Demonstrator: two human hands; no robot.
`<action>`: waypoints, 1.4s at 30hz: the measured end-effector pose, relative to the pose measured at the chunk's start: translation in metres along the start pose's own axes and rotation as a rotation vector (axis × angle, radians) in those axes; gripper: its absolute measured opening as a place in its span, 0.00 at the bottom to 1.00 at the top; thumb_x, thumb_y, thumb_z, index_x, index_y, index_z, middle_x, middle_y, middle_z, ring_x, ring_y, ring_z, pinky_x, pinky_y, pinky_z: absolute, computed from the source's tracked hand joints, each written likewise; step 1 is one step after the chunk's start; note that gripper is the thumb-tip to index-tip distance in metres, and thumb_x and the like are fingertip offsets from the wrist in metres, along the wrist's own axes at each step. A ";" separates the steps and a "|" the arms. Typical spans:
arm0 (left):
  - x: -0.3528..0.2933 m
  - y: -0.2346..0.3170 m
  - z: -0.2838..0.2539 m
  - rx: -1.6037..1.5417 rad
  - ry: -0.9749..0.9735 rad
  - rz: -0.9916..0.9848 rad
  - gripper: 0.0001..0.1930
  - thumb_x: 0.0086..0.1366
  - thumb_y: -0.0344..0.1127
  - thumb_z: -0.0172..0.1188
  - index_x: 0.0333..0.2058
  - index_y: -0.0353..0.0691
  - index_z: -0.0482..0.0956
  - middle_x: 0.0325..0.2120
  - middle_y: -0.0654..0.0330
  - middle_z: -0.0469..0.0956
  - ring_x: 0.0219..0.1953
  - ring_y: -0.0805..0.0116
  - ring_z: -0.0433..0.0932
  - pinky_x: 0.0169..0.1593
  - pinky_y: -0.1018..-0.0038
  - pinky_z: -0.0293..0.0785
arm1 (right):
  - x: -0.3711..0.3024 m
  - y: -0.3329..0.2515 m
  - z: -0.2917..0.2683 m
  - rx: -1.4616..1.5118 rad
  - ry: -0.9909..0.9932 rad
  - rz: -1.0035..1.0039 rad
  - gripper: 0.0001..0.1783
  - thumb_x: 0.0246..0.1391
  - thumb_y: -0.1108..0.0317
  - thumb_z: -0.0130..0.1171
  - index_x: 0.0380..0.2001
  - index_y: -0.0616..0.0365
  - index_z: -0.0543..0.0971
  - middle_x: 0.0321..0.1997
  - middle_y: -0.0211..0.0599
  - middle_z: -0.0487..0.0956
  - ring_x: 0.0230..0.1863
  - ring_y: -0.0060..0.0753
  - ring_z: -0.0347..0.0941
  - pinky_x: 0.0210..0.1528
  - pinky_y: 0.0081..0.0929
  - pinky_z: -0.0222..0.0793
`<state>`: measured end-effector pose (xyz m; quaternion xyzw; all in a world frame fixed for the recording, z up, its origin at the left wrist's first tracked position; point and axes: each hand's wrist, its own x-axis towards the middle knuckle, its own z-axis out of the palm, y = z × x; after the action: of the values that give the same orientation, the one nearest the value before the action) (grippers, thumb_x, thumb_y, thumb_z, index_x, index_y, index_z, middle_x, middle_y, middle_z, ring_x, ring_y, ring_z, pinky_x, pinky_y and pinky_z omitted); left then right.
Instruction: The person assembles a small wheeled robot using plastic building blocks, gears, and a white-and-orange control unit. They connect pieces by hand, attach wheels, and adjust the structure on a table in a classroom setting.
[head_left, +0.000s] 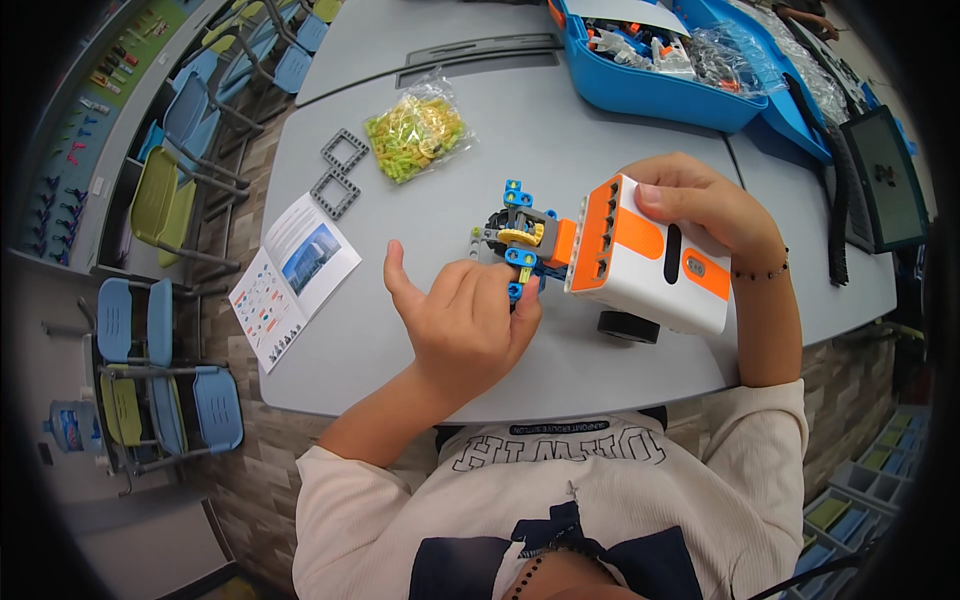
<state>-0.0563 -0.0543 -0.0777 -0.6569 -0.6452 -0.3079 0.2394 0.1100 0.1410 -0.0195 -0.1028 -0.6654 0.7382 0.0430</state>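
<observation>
A toy-brick model is held up over the grey table. Its large part is a white and orange controller block (652,256) with a row of ports along one edge. My right hand (715,205) is closed around the block's far right side, thumb on top. From its left end sticks out a gear assembly with a yellow gear (521,233) and blue connectors. My left hand (462,318) pinches the blue connector (520,258) on the near side of this assembly, its little finger raised. Below the block shows a black wheel (628,327).
On the grey table (340,370) lie an open booklet (296,277), two grey square frames (335,192) and a plastic bag of yellow-green pieces (420,130). A blue case of parts (660,85) stands at the back right, a dark laptop (880,175) beyond it. Chairs (165,210) line the left.
</observation>
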 end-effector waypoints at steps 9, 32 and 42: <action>-0.006 -0.003 0.004 -0.318 -0.099 -0.206 0.08 0.55 0.33 0.61 0.30 0.36 0.74 0.21 0.63 0.73 0.25 0.66 0.72 0.59 0.40 0.48 | -0.001 0.003 0.008 -0.199 0.172 0.108 0.24 0.60 0.50 0.53 0.31 0.65 0.76 0.23 0.24 0.72 0.19 0.09 0.59 0.17 0.13 0.52; -0.012 -0.022 0.007 -0.770 0.006 -0.244 0.13 0.50 0.27 0.70 0.36 0.40 0.78 0.26 0.64 0.78 0.28 0.72 0.77 0.62 0.48 0.56 | 0.000 0.003 0.009 -0.068 0.124 0.051 0.23 0.61 0.53 0.53 0.30 0.68 0.76 0.24 0.25 0.71 0.27 0.13 0.64 0.28 0.15 0.61; -0.008 -0.028 0.000 -0.819 -0.022 -0.114 0.15 0.48 0.24 0.70 0.36 0.40 0.80 0.22 0.65 0.77 0.26 0.70 0.75 0.59 0.53 0.62 | -0.001 0.001 0.003 -0.069 0.060 0.058 0.22 0.62 0.56 0.52 0.33 0.71 0.77 0.29 0.30 0.76 0.30 0.14 0.66 0.34 0.15 0.65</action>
<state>-0.0837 -0.0589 -0.0857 -0.6645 -0.5072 -0.5448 -0.0663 0.1106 0.1377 -0.0197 -0.1456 -0.6855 0.7124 0.0380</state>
